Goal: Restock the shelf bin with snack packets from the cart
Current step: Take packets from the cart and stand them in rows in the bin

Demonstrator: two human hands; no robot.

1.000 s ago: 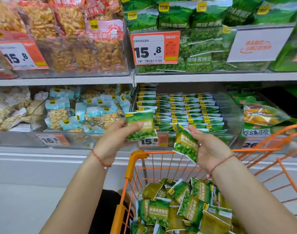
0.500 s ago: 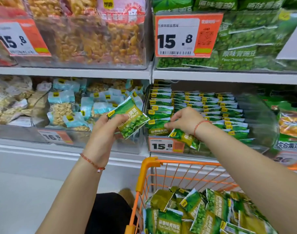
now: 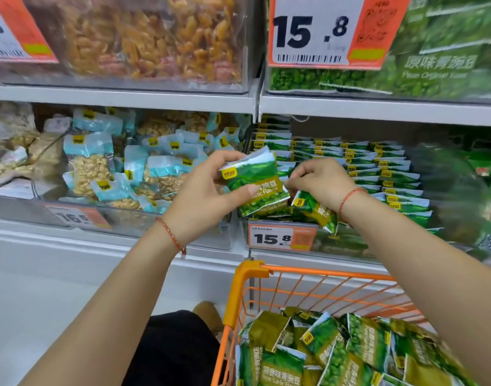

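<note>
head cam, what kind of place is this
Most likely a supermarket snack aisle: orange price tags reading 15.8 hang on clear shelf bins of packets, and an orange wire cart holds green pea packets for restocking.

We had both forearms stretched forward and up, converging toward the middle of the scene, each wrist ringed by a thin red string bracelet. Our left hand (image 3: 202, 190) was raised with its back toward us, thumb laid across the front of a green packet (image 3: 254, 176) and fingers curled over its top edge. Our right hand (image 3: 321, 183) sat just right of it, knuckles up, fingers bent and pinching at that packet's right edge, while another packet (image 3: 317, 211) hung beneath the palm.
</note>
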